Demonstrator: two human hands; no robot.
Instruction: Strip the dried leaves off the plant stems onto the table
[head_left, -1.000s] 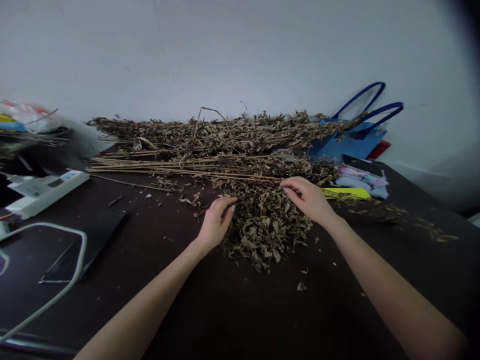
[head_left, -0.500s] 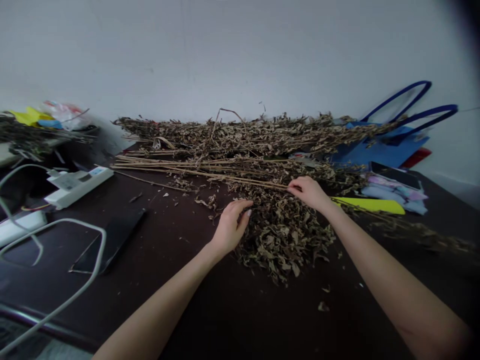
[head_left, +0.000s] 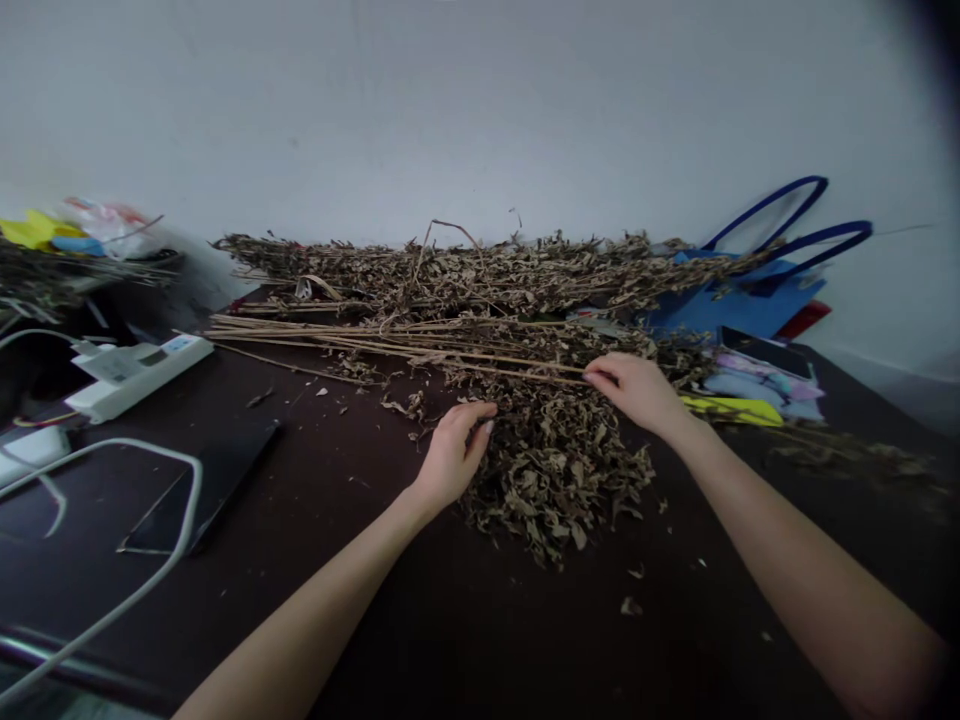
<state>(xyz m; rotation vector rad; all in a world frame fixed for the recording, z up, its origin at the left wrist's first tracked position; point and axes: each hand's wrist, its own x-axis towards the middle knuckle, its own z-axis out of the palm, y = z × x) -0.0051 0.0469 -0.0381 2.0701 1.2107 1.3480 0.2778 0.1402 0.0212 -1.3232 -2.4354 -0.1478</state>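
Note:
My right hand pinches a thin dried stalk between thumb and fingertips. A leafy, blurred part of that stalk seems to stick out to the right beyond my forearm. Below and left of it, my left hand hovers at the left edge of a heap of dried leaves, thumb and fingers apart, with nothing visible between them. Bare dried stems lie sideways just behind both hands. Further back, a long bundle of leafy dried stalks stretches along the wall.
On the left are a white power strip, a looping white cable and a dark flat tablet-like device. A blue bag, a phone and a yellow object sit at right. Leaf scraps dot the dark table.
My right hand has moved to the right along with the stalk, away from my left hand. My left hand stays beside the leaf heap. The whole view has shifted slightly.

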